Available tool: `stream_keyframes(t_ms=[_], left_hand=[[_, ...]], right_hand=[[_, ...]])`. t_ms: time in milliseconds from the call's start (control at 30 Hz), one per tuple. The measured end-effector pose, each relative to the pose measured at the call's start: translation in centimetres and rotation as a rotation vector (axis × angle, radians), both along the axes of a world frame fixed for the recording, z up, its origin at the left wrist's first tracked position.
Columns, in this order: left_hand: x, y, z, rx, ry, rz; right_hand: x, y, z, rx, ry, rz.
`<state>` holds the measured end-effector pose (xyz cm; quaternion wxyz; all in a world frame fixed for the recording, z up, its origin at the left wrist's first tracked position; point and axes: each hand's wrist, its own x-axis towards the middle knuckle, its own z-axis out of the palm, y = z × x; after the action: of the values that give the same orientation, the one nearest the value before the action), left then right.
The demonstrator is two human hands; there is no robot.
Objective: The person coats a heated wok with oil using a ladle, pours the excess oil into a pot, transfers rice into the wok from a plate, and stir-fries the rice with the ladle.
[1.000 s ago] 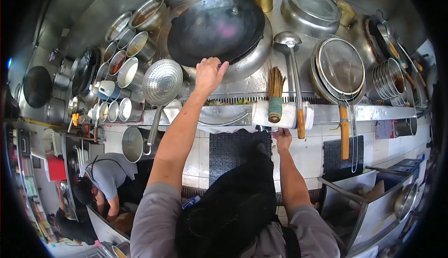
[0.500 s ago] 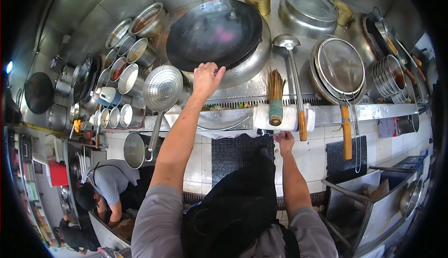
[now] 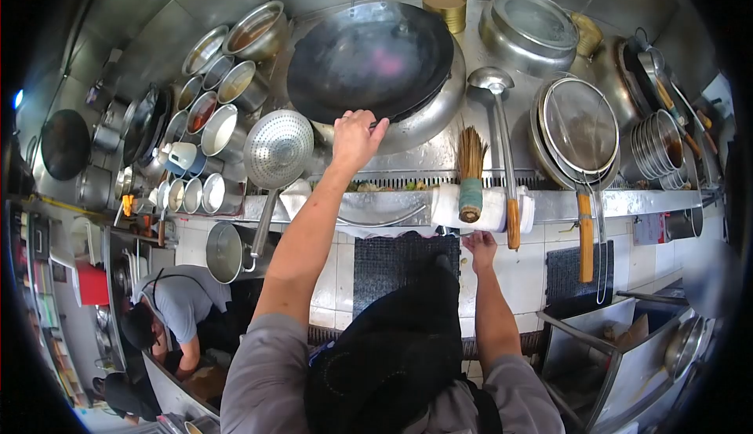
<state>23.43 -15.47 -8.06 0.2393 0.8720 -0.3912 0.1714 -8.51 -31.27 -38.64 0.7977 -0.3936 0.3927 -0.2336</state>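
My left hand (image 3: 357, 140) is closed on the near edge of a large black wok (image 3: 369, 61), which rests tilted over a round metal burner ring. A hazy pinkish glow shows in the wok. Below the counter's front edge is my right hand (image 3: 480, 247), its fingers drawn together; what they hold, if anything, is too small to tell. Just above it, a bamboo brush (image 3: 471, 187) with a green-bound handle lies on a folded white towel (image 3: 447, 205). A ladle (image 3: 502, 136) with a wooden handle lies to the brush's right.
A perforated skimmer (image 3: 278, 150) and several metal pots (image 3: 225, 129) stand left. Strainers (image 3: 580, 128), a lidded pot (image 3: 529, 30) and a tin can (image 3: 445, 9) are on the right and back. Two people (image 3: 180, 300) bend at the lower left.
The view has shifted slightly, so the counter items sit a little lower and to the right. My left hand stays on the wok's edge. My right hand has dropped slightly from the counter's edge.
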Motion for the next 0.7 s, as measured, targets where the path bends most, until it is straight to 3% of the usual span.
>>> stream_keyframes(t_ms=[200,700], left_hand=[[0.6,0.0,1.7,-0.038,-0.048,-0.010],[0.8,-0.9,4.1,-0.091,-0.042,0.004]], right_hand=[[-0.5,1.3,1.7,0.114,0.154,-0.007],[0.2,1.8,2.2,0.132,0.122,-0.022]])
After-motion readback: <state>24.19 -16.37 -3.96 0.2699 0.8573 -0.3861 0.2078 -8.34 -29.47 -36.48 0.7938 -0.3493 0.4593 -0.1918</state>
